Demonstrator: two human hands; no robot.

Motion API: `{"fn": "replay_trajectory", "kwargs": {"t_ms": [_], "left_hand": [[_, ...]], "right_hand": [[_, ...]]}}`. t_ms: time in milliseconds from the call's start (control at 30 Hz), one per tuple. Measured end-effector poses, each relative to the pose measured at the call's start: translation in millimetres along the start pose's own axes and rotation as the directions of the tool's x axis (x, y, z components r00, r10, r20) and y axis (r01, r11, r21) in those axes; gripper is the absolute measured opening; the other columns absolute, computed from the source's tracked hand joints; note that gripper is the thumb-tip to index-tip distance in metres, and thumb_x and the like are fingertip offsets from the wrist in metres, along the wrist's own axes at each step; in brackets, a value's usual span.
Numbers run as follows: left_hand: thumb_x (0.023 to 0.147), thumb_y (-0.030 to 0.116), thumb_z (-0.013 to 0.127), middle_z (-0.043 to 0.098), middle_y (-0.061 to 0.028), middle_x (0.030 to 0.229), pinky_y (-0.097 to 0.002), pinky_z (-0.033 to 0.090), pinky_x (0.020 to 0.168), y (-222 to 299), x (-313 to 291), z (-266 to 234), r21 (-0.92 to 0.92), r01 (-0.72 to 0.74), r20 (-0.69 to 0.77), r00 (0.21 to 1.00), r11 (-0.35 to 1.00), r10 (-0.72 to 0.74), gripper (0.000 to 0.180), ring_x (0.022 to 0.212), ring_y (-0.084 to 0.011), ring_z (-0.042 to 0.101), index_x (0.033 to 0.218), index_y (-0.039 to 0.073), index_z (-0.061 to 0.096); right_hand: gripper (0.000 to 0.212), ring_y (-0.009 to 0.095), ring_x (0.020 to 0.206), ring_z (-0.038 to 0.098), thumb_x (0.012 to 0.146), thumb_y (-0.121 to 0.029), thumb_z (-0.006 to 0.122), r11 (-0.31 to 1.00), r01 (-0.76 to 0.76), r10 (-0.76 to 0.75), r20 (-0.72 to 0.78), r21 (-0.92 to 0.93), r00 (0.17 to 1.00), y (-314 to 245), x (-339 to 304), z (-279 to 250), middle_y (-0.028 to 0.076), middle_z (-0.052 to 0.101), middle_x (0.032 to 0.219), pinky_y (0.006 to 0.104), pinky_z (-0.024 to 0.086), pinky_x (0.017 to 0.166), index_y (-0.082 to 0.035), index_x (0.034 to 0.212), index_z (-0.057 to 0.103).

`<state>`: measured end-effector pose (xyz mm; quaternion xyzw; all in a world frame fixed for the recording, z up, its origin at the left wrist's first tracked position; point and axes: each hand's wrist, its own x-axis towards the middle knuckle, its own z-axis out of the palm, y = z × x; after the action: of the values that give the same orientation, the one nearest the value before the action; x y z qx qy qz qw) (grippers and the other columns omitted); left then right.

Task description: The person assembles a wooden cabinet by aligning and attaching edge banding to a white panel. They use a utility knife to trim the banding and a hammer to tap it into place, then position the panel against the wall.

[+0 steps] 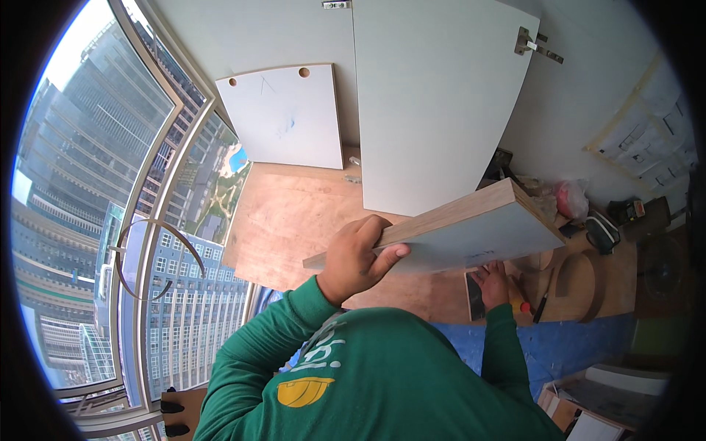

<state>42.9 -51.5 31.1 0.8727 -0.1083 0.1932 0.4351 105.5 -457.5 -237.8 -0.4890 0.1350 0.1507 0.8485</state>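
Observation:
My left hand (359, 257) is closed on a white panel (471, 239) with a bare wood-coloured edge, thumb on the near side and fingers over the top edge. The panel is tilted up off the wooden worktop (287, 213), its far right corner raised highest. Below the panel's right part, my right hand (491, 285) lies low with its fingers stretched out. Those fingers touch or lie just over a flat dark-faced piece (475, 295) on the worktop. Close by the right hand are a red-and-yellow object (525, 307) and a slim dark-handled tool (544, 298).
A white panel with two round holes (287, 110) leans at the back, beside a tall white door panel (441, 95) bearing a metal hinge (526, 42). Curved brown strips (592, 287) and bagged items (572, 198) lie right. Blue sheeting (456, 338) hangs in front; windows (140, 220) stand left.

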Motion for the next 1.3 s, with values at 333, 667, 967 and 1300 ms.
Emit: {"fn": "replay_trajectory", "kwargs": {"t_ms": [333, 667, 967, 1300], "left_hand": [[0.101, 0.040, 0.074, 0.066, -0.0164, 0.084, -0.0429, 0.054, 0.068, 5, -1, 4, -0.058, -0.050, -0.025, 0.999, 0.997, 0.048, 0.044, 0.076, -0.0344, 0.067, 0.116, -0.001, 0.068], [0.088, 0.026, 0.091, 0.070, -0.0164, 0.091, -0.0392, 0.056, 0.067, 27, 2, 1, -0.132, -0.063, 0.085, 0.994, 0.989, 0.075, 0.042, 0.077, -0.0288, 0.072, 0.113, 0.000, 0.068], [0.081, 0.025, 0.096, 0.070, -0.0138, 0.085, -0.0349, 0.053, 0.060, 34, -3, 5, 0.013, -0.034, 0.124, 0.992, 0.999, 0.032, 0.043, 0.068, -0.0255, 0.069, 0.102, 0.000, 0.069], [0.081, 0.014, 0.097, 0.079, -0.0141, 0.094, -0.0342, 0.061, 0.080, 16, -24, -4, 0.057, 0.090, 0.091, 0.991, 0.994, -0.095, 0.051, 0.088, -0.0193, 0.076, 0.117, -0.003, 0.065]], "right_hand": [[0.054, 0.023, 0.127, 0.057, 0.108, -0.033, 0.066, 1.000, -0.012, 0.012, 0.039, -0.005, 0.999, 4, 10, -13, -0.001, 0.056, 0.136, 0.0481, 0.054, 0.103, -0.021, 0.157, 0.045], [0.056, 0.024, 0.133, 0.058, 0.104, -0.035, 0.071, 0.999, -0.026, 0.026, -0.010, 0.022, 1.000, 6, 1, -22, 0.001, 0.059, 0.142, 0.0479, 0.055, 0.103, -0.019, 0.154, 0.049], [0.059, 0.024, 0.131, 0.057, 0.105, -0.048, 0.068, 0.998, -0.031, 0.029, 0.021, 0.062, 0.999, 24, -3, -30, 0.002, 0.056, 0.145, 0.0488, 0.051, 0.108, -0.020, 0.154, 0.048], [0.056, 0.012, 0.122, 0.057, 0.105, -0.053, 0.066, 0.986, 0.000, -0.008, -0.046, -0.169, 0.999, 14, -18, 14, -0.003, 0.057, 0.131, 0.0379, 0.049, 0.107, -0.015, 0.146, 0.055]]}}
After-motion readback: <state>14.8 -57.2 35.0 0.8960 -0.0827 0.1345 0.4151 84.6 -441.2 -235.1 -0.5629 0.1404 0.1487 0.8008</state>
